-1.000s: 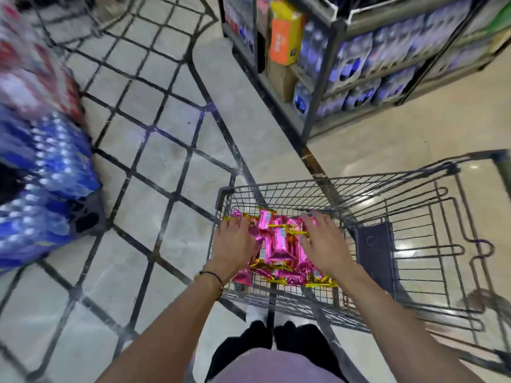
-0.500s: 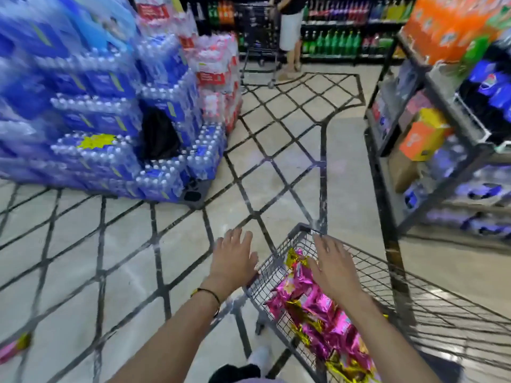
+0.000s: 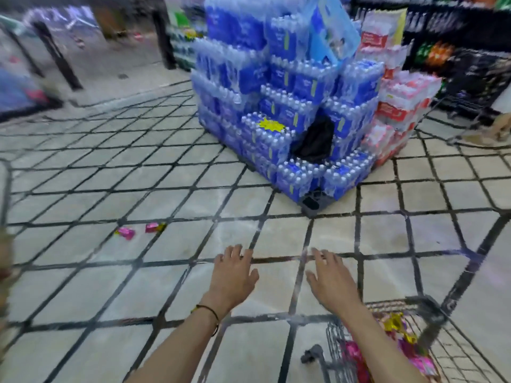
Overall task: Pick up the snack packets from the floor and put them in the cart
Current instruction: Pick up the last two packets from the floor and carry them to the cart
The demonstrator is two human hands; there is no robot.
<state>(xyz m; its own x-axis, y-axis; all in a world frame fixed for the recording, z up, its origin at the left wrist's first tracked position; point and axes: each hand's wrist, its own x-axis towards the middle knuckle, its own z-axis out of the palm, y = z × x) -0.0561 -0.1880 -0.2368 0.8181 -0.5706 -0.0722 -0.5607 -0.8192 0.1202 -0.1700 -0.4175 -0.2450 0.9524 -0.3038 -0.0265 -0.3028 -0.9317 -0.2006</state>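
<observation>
Labelling: motion blur leaves no print legible. The blue water packs [image 3: 276, 106], stacked on the floor [image 3: 110, 272], carry a yellow star-shaped sticker [image 3: 269, 124] whose text cannot be made out. The red-and-white packs [image 3: 398, 111] just beside them on the right show white lettering, unreadable. A black bag [image 3: 315, 139] sits in a gap in the blue stack. Grip: the left hand [image 3: 233, 277], with a thin dark wristband [image 3: 210, 313], is held palm down over the tiles, fingers straight and slightly spread, holding nothing. The right hand [image 3: 330, 280] is held the same way, fingers apart, touching nothing, its forearm crossing above the cart [image 3: 334, 344] at lower right. Task items: the left packet [image 3: 125, 233] and right packet [image 3: 154, 227], both pink foil with gold ends, lie near each other on the floor, well apart from both hands and to their left. The carted packets [image 3: 423, 363], pink and gold, lie inside the wire basket. One castor [image 3: 313, 352] shows below its corner.
</observation>
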